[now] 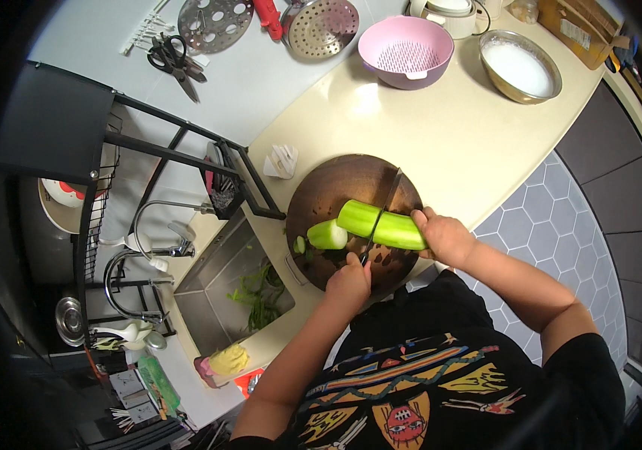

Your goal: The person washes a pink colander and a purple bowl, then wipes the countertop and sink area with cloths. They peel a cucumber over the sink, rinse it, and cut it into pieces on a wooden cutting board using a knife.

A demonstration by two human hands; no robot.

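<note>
A large peeled green gourd (400,229) lies across a round dark wooden cutting board (349,171). My right hand (441,236) grips its near right end. In my left hand (349,283) is the handle of a kitchen knife (384,211), whose blade stands edge-on across the gourd's middle; how deep it sits in the flesh I cannot tell. Left of the gourd rests a shorter cut chunk (328,234) with a pale face turned towards it. A small end slice (299,244) lies near the board's left edge.
Left of the board is a steel sink (208,306) with green peelings (262,298) and a chrome faucet (124,281). A black rack (186,154) stands over it. Along the counter are a pink colander (408,50) and a metal bowl of white contents (519,67). Scissors (177,64) hang on the wall.
</note>
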